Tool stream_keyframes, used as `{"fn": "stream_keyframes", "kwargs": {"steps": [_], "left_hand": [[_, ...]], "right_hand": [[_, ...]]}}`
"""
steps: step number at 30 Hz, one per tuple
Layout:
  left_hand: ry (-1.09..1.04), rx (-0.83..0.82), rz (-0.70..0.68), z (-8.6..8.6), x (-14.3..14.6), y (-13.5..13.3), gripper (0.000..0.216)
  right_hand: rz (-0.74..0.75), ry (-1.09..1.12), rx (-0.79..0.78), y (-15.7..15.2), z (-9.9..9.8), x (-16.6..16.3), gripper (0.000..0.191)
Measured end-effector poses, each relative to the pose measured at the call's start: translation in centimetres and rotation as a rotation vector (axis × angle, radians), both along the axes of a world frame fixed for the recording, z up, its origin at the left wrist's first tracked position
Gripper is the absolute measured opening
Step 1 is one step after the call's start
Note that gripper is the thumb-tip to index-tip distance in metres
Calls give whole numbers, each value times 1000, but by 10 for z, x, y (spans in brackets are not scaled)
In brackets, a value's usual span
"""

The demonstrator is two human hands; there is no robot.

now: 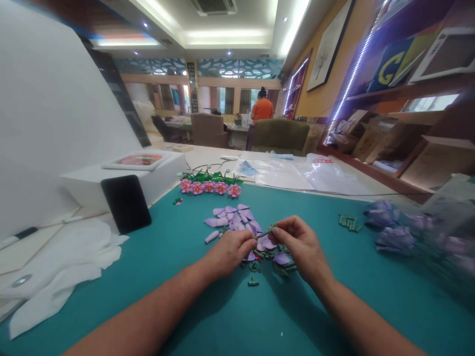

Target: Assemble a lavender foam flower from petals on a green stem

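Between my two hands runs a thin green stem piece (265, 233), pinched at one end by my left hand (232, 249) and at the other by my right hand (302, 244). Both hands are closed, held just above a pile of loose purple petal pieces (230, 216) on the teal mat (178, 296). Small green pieces (267, 255) lie among the petals below my fingers, partly hidden by the hands. A short green connector piece (253, 282) rests a little nearer to me.
Pink flowers (210, 188) with green leaves lie at the mat's far edge. A black phone (126, 203) leans on a white box (170, 165) at left, near white tissue (81, 257). Purple flowers (395, 238) and green pieces (349, 222) are at right. A person in orange (262, 109) stands far back.
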State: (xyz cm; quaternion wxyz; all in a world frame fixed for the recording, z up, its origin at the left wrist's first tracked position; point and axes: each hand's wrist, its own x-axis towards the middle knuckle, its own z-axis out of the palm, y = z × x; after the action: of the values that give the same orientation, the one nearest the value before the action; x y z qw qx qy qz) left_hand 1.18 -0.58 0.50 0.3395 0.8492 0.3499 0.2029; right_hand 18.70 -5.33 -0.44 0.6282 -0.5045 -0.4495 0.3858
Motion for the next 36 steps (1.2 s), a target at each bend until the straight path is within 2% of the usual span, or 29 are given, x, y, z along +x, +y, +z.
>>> {"fn": "stream_keyframes", "kwargs": {"steps": [29, 36], "left_hand": [[-34, 21, 25, -3, 2, -2, 27], [-41, -30, 30, -1, 1, 1, 26]], "right_hand": [[-17, 45, 26, 1, -12, -7, 44], [52, 53, 43, 2, -11, -8, 41]]}}
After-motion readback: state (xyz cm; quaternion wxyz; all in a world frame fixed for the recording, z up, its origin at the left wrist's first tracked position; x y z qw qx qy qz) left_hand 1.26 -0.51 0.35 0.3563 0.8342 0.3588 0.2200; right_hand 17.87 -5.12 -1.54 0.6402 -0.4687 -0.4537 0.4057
